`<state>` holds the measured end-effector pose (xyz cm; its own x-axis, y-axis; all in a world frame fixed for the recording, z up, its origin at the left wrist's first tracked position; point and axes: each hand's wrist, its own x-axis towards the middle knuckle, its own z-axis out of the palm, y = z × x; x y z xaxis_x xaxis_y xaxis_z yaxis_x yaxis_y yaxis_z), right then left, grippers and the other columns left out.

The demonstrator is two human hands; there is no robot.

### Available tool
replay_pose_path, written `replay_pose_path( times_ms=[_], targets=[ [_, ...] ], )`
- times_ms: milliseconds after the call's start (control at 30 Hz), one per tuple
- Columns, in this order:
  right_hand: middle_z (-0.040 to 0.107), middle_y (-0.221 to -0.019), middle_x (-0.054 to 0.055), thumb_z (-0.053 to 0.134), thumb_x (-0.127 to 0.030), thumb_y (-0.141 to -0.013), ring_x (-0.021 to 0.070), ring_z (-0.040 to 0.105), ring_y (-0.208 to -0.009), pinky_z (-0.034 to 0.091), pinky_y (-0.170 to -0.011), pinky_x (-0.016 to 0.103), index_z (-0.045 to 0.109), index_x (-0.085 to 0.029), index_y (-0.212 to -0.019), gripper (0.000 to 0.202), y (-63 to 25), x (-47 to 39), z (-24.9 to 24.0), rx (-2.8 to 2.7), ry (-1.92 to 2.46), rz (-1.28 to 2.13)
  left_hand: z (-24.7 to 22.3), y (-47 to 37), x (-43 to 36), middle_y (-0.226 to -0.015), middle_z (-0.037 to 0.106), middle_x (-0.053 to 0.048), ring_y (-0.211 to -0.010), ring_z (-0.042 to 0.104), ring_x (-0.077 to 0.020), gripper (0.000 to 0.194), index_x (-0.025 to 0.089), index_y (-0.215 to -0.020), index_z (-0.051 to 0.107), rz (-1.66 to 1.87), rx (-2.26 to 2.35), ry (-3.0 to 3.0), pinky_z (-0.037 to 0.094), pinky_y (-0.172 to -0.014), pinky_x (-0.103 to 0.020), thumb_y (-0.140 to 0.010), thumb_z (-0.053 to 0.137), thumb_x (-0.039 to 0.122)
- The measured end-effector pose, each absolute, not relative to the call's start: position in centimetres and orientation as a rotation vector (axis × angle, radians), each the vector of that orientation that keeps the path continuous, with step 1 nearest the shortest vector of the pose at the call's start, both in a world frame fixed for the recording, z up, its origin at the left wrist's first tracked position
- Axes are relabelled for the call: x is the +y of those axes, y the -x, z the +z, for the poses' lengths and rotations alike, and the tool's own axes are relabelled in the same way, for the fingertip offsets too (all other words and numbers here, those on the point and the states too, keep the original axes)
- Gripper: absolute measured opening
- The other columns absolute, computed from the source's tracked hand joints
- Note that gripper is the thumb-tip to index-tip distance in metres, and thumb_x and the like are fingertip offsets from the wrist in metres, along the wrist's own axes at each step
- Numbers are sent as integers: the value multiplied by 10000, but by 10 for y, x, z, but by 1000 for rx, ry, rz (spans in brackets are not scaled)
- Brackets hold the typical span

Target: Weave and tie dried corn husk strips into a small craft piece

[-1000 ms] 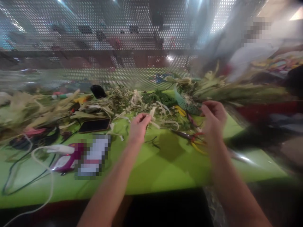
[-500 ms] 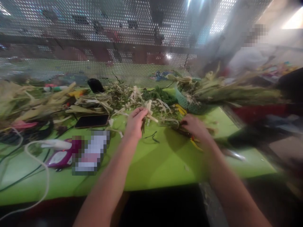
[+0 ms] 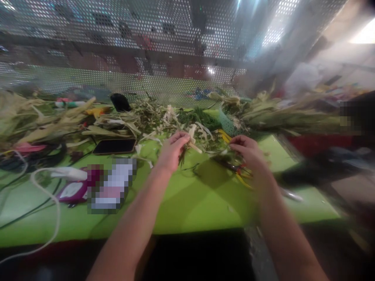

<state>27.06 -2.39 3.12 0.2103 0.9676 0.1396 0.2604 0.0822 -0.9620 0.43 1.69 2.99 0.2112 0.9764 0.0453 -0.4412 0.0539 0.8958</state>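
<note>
My left hand (image 3: 173,150) is closed in a pinch on a pale corn husk piece (image 3: 195,147), which sticks out past the fingertips over the table; thin dark stems (image 3: 181,157) hang below the hand. On the right, my right hand (image 3: 245,150) has thumb and fingers pressed together near a pale strip. What they grip, if anything, is too blurred to make out. Just beneath that hand lies a cutting tool, seemingly scissors, with a yellow handle (image 3: 243,181), partly hidden by the wrist.
Loose husk scraps (image 3: 152,117) and green fibre (image 3: 199,117) lie behind my hands. A green basket (image 3: 230,123) holds long dried husks. Left are a dark phone (image 3: 114,146), a blurred-out phone (image 3: 113,187), a purple power strip (image 3: 72,192) and a white cable (image 3: 60,218).
My right hand has risen slightly and moved a little right, showing more of the tool below. My left hand, still on the husk, has shifted slightly right.
</note>
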Motion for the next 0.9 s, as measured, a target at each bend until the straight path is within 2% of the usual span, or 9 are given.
replay_pose_path(
  times_ms=[167,267,367,500,567,733,900],
  targets=[
    [655,-745,-11,827,-339,-627,129,595,-659,468,-581,243,670,-225,-824,277,-268,-28,33,-1244,1226,852,24,-16,8,-797,684,-18,-690,612,-92,195,159,-823,654,1019,624,-992,494,-681,-215,-718,759,284],
    [673,-778,-13,832,-321,-651,138,643,-723,506,-660,252,674,-233,-840,262,-266,-30,33,-1232,1145,913,19,-26,4,-969,704,-50,-736,619,-88,181,147,-808,663,936,583,-980,503,-743,-233,-707,769,254],
    [687,-808,-13,823,-296,-687,135,657,-759,514,-710,255,686,-238,-868,234,-261,-32,31,-1269,1102,934,13,-38,1,-1124,685,-75,-787,633,-102,145,138,-772,660,896,533,-959,508,-791,-261,-711,756,228],
    [693,-835,-13,809,-260,-713,119,641,-759,507,-721,244,705,-238,-891,208,-250,-34,29,-1288,1068,972,6,-49,-2,-1172,670,-83,-822,636,-117,151,138,-768,639,831,492,-993,503,-835,-287,-728,743,240],
    [689,-827,-13,808,-257,-712,117,632,-742,504,-702,242,708,-234,-886,201,-246,-35,28,-1289,1069,974,4,-51,-4,-1144,677,-80,-844,637,-125,168,138,-765,628,808,501,-1024,493,-838,-281,-729,745,253],
    [671,-773,-16,800,-250,-700,123,626,-700,485,-613,231,696,-234,-862,193,-246,-33,28,-1196,1061,946,5,-46,-5,-827,688,-36,-725,613,-112,196,152,-826,637,738,593,-1119,459,-729,-243,-743,743,295],
    [641,-731,-26,741,-218,-698,112,606,-636,479,-579,230,664,-236,-809,136,-260,-30,32,-1021,980,856,5,-29,8,-798,680,-28,-707,611,-105,172,158,-843,656,857,710,-1164,458,-701,-229,-758,725,291]
  ],
)
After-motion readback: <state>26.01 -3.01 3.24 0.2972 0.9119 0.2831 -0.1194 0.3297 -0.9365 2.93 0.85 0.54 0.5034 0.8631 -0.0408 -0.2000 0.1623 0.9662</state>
